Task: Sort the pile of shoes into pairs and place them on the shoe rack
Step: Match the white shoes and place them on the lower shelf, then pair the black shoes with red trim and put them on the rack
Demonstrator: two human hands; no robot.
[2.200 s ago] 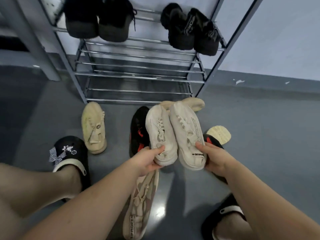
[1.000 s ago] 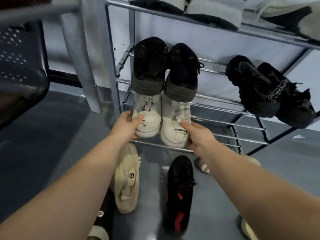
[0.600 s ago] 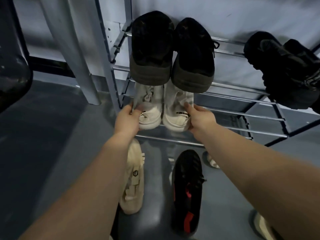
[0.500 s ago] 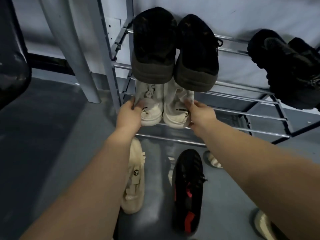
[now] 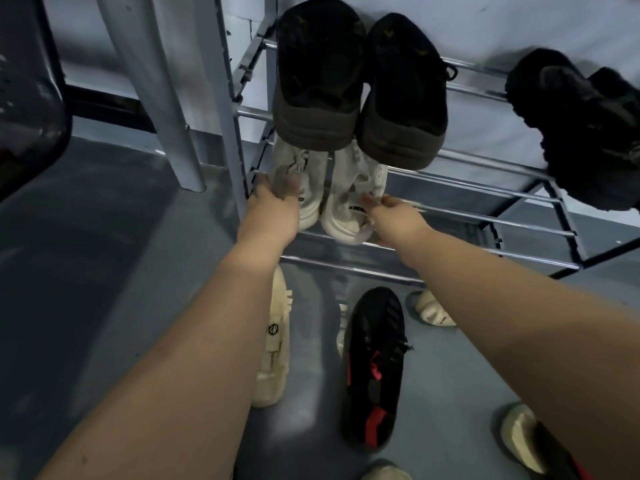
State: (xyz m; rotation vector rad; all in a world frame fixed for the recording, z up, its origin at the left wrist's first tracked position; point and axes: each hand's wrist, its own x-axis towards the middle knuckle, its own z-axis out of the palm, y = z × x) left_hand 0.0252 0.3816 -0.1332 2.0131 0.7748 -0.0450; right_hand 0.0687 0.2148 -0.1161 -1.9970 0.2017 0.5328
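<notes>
The silver metal shoe rack [image 5: 485, 199] has smooth, shiny bars. The two white knitted cloth shoes [image 5: 349, 199] look soft and matt. The pair of dark shoes [image 5: 356, 84] above them looks dull, with thick rubbery soles. The fuzzy black shoes [image 5: 581, 126] look furry. The grey floor [image 5: 121, 271] is smooth and a bit shiny.

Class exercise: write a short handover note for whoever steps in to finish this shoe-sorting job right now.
Left hand rests with relaxed fingers on the left white sneaker; right hand touches the right white sneaker, no firm grip.
Done: the white pair sits on the shoe rack, under the black pair.
Left: the cream shoe, black-and-red shoe and others on the floor need matching and shelving.
</notes>
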